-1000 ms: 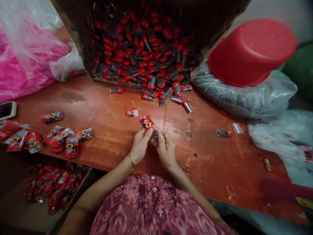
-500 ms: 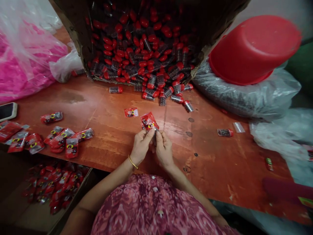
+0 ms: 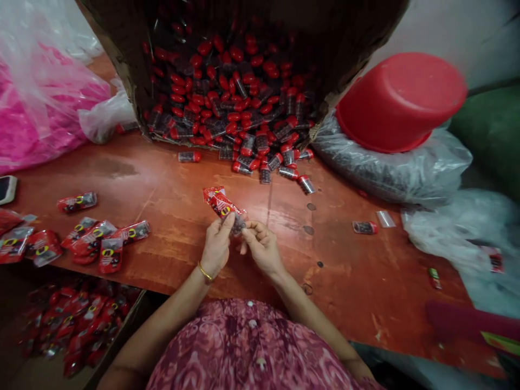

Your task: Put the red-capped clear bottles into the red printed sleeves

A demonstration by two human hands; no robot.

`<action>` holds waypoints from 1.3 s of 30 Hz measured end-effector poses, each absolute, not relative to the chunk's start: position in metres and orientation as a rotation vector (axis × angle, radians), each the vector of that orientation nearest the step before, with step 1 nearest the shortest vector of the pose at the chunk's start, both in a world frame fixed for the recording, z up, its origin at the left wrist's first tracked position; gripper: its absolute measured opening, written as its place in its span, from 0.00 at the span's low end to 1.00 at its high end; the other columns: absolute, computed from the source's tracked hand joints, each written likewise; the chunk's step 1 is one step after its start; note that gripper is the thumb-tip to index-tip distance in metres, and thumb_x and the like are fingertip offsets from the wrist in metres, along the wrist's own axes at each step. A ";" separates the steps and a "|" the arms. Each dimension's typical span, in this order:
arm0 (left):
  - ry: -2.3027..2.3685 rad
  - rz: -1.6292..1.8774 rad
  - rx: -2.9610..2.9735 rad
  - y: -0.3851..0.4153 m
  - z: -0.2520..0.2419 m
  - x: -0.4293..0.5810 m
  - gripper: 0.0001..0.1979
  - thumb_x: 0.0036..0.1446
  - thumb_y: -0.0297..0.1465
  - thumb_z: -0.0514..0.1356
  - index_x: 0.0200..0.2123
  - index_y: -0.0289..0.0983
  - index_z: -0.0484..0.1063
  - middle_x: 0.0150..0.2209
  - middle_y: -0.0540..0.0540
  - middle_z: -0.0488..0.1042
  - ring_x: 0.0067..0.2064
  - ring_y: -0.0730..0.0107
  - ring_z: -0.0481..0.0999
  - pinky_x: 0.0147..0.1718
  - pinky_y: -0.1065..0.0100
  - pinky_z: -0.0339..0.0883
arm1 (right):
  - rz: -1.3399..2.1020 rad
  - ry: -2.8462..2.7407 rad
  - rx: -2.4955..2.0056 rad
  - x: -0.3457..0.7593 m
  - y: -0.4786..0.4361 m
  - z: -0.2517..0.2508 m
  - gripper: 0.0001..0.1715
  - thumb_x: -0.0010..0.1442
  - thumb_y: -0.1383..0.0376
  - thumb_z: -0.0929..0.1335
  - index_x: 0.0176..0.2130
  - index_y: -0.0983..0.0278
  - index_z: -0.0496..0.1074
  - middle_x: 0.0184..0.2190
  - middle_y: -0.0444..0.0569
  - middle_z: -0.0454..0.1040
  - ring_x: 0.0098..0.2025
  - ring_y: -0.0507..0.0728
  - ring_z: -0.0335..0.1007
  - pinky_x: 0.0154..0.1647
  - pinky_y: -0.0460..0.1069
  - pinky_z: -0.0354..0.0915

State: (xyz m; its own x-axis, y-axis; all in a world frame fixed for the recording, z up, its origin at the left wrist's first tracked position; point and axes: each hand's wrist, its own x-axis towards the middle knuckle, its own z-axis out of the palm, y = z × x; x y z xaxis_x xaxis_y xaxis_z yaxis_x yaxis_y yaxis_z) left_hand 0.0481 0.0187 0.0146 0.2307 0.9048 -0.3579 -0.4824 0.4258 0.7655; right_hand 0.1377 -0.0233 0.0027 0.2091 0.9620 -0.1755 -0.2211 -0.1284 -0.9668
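My left hand (image 3: pixel 216 244) pinches a red printed packet (image 3: pixel 221 203) that sticks up and to the left from its fingertips. My right hand (image 3: pixel 262 248) meets it, its fingers closed on a small clear vial (image 3: pixel 239 223) at the packet's lower end. Both hands hover over the near middle of the reddish wooden table (image 3: pixel 170 179). Beyond them a tipped cardboard box (image 3: pixel 122 59) spills many red-capped vials (image 3: pixel 260 157) onto the table.
Several filled red packets (image 3: pixel 101 241) lie at the left edge, more in a box (image 3: pixel 69 325) below. A lone vial (image 3: pixel 364 227) lies right. A red basin (image 3: pixel 400 100) rests on a plastic sack (image 3: pixel 406 168). Pink bag (image 3: pixel 36 108) far left; phone (image 3: pixel 6 188) at the left edge.
The packet has tilted leftward in my left hand and my hands have shifted slightly left. The view has also drifted, so the table's objects sit lower and further left.
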 end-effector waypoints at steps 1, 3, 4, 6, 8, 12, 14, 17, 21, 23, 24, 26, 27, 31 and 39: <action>0.896 1.036 0.579 0.018 0.015 0.048 0.19 0.40 0.43 0.67 0.29 0.32 0.74 0.28 0.44 0.78 0.30 0.69 0.76 0.29 0.71 0.67 | 1.246 -0.806 -1.260 0.136 -0.024 0.005 0.20 0.50 0.50 0.69 0.32 0.63 0.65 0.14 0.36 0.65 0.13 0.47 0.59 0.17 0.43 0.59; 0.906 1.029 0.598 0.016 0.016 0.048 0.19 0.41 0.43 0.66 0.29 0.31 0.74 0.28 0.43 0.78 0.29 0.69 0.76 0.27 0.72 0.67 | 1.210 -0.796 -1.269 0.134 -0.026 0.010 0.19 0.50 0.51 0.69 0.32 0.62 0.65 0.16 0.37 0.67 0.13 0.46 0.59 0.16 0.43 0.59; 0.908 1.013 0.600 0.015 0.016 0.049 0.19 0.42 0.43 0.66 0.29 0.31 0.74 0.29 0.43 0.78 0.29 0.69 0.75 0.26 0.72 0.66 | 1.174 -0.794 -1.280 0.132 -0.027 0.012 0.18 0.50 0.52 0.69 0.31 0.62 0.65 0.17 0.37 0.68 0.13 0.46 0.60 0.16 0.43 0.59; 0.903 0.975 0.589 0.013 0.016 0.050 0.20 0.43 0.44 0.65 0.29 0.31 0.74 0.29 0.42 0.78 0.29 0.69 0.75 0.24 0.73 0.64 | 1.114 -0.786 -1.316 0.131 -0.028 0.017 0.15 0.50 0.54 0.69 0.31 0.62 0.66 0.18 0.38 0.68 0.15 0.46 0.61 0.17 0.43 0.60; 0.888 0.969 0.575 0.014 0.016 0.052 0.20 0.43 0.44 0.64 0.29 0.31 0.74 0.29 0.42 0.78 0.29 0.69 0.75 0.23 0.73 0.63 | 1.101 -0.777 -1.355 0.132 -0.028 0.019 0.12 0.49 0.57 0.69 0.29 0.62 0.66 0.16 0.38 0.67 0.15 0.46 0.61 0.17 0.43 0.60; 0.865 1.014 0.580 0.020 0.016 0.052 0.18 0.42 0.41 0.66 0.30 0.31 0.74 0.29 0.43 0.78 0.32 0.69 0.75 0.30 0.72 0.65 | 1.099 -0.782 -1.393 0.134 -0.024 0.018 0.10 0.49 0.59 0.68 0.27 0.62 0.66 0.14 0.37 0.65 0.14 0.47 0.61 0.16 0.42 0.59; 0.861 1.016 0.556 0.022 0.017 0.051 0.18 0.41 0.42 0.67 0.30 0.32 0.74 0.28 0.43 0.78 0.31 0.69 0.75 0.30 0.72 0.65 | 1.099 -0.790 -1.376 0.133 -0.023 0.016 0.09 0.49 0.59 0.68 0.28 0.62 0.67 0.14 0.37 0.66 0.14 0.47 0.61 0.16 0.42 0.60; 0.860 0.987 0.542 0.022 0.017 0.052 0.19 0.41 0.43 0.66 0.31 0.33 0.74 0.27 0.45 0.77 0.23 0.75 0.71 0.20 0.74 0.61 | 1.130 -0.780 -1.335 0.131 -0.025 0.012 0.11 0.49 0.58 0.68 0.29 0.62 0.68 0.16 0.37 0.67 0.14 0.46 0.61 0.16 0.42 0.60; 0.886 0.862 0.622 0.013 0.016 0.054 0.22 0.41 0.44 0.65 0.35 0.31 0.75 0.19 0.52 0.69 0.15 0.82 0.59 0.11 0.76 0.48 | 1.164 -0.727 -1.280 0.130 -0.028 0.007 0.15 0.48 0.55 0.69 0.33 0.62 0.68 0.17 0.38 0.69 0.14 0.47 0.62 0.16 0.43 0.60; 0.912 0.833 0.644 0.009 0.014 0.055 0.23 0.41 0.43 0.65 0.34 0.30 0.75 0.16 0.55 0.64 0.14 0.84 0.55 0.11 0.77 0.46 | 1.163 -0.720 -1.270 0.132 -0.028 0.002 0.16 0.48 0.54 0.69 0.34 0.62 0.68 0.17 0.37 0.68 0.14 0.47 0.61 0.16 0.43 0.60; 0.922 0.830 0.639 0.008 0.013 0.055 0.22 0.41 0.43 0.65 0.34 0.30 0.76 0.15 0.55 0.64 0.15 0.84 0.54 0.11 0.77 0.46 | 1.158 -0.727 -1.272 0.133 -0.028 -0.001 0.16 0.49 0.54 0.69 0.34 0.62 0.68 0.16 0.37 0.68 0.14 0.47 0.61 0.16 0.43 0.61; 0.920 0.847 0.593 0.006 0.012 0.055 0.19 0.41 0.41 0.65 0.31 0.30 0.76 0.17 0.53 0.66 0.16 0.83 0.58 0.13 0.77 0.48 | 1.126 -0.763 -1.295 0.136 -0.028 -0.007 0.15 0.49 0.54 0.69 0.31 0.62 0.68 0.16 0.37 0.68 0.15 0.48 0.62 0.17 0.43 0.62; 0.907 0.862 0.557 0.005 0.012 0.055 0.17 0.40 0.40 0.65 0.29 0.31 0.75 0.18 0.52 0.68 0.18 0.82 0.61 0.14 0.77 0.51 | 1.090 -0.798 -1.317 0.137 -0.028 -0.011 0.14 0.50 0.54 0.69 0.29 0.62 0.67 0.17 0.38 0.68 0.16 0.48 0.62 0.18 0.44 0.62; 0.818 0.856 0.423 0.002 0.015 0.052 0.12 0.41 0.37 0.65 0.26 0.34 0.74 0.25 0.48 0.75 0.30 0.70 0.74 0.29 0.71 0.66 | 0.857 -1.069 -1.435 0.140 -0.025 -0.022 0.14 0.52 0.55 0.68 0.24 0.61 0.66 0.19 0.40 0.68 0.20 0.49 0.63 0.23 0.44 0.62; 0.954 1.324 0.337 0.026 0.004 -0.018 0.14 0.50 0.47 0.58 0.30 0.43 0.71 0.30 0.54 0.78 0.33 0.74 0.77 0.37 0.70 0.69 | 0.017 -1.451 -1.984 0.237 0.028 -0.009 0.24 0.56 0.54 0.65 0.45 0.69 0.69 0.41 0.60 0.73 0.44 0.63 0.66 0.46 0.57 0.61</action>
State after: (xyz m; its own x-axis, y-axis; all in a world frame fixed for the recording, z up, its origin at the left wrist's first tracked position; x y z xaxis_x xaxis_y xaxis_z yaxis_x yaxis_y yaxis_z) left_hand -0.0179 0.0261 0.0037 -0.0508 0.9177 -0.3940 -0.6639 0.2636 0.6998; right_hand 0.2366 0.0284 -0.0091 0.3812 0.8504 0.3628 0.8417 -0.1568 -0.5167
